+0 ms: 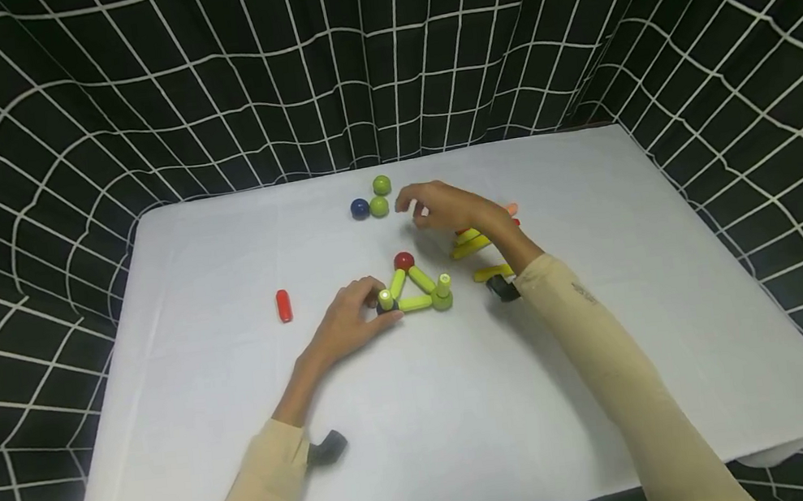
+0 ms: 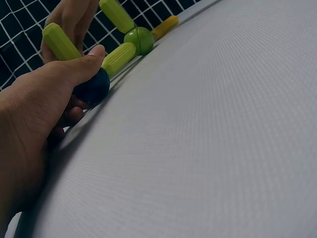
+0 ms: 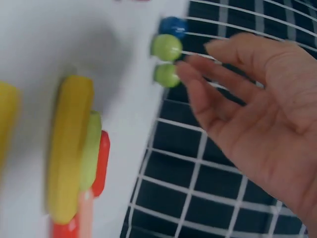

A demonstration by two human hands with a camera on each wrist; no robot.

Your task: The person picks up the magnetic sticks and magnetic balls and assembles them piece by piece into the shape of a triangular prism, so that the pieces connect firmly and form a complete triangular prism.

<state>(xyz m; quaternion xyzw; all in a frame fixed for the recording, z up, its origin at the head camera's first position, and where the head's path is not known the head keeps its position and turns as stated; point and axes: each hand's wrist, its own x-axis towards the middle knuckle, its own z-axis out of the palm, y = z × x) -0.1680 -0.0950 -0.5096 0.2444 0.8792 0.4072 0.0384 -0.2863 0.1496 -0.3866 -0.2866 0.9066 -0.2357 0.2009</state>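
On the white table stands a triangle of yellow-green rods [image 1: 416,304] joined by balls. Its corners are a red ball [image 1: 404,261], a green ball [image 1: 442,302] and a dark blue ball [image 2: 94,89]. A short rod [image 1: 445,283] rises from the green ball, and another rod [image 2: 60,42] from the dark blue one. My left hand [image 1: 345,322] grips the dark blue ball between thumb and fingers. Above the table, my right hand [image 1: 444,205] has loosely bent fingers and holds nothing. Just beyond its fingertips lie two loose green balls [image 1: 378,206] and a blue ball [image 1: 360,208].
Beneath my right forearm lies a small pile of yellow, green, red and pink rods [image 3: 69,148]. Nearer me is a separate yellow rod [image 1: 494,273]. A red rod [image 1: 284,305] lies at the left. A dark cloth with white grid lines [image 1: 295,74] surrounds the table.
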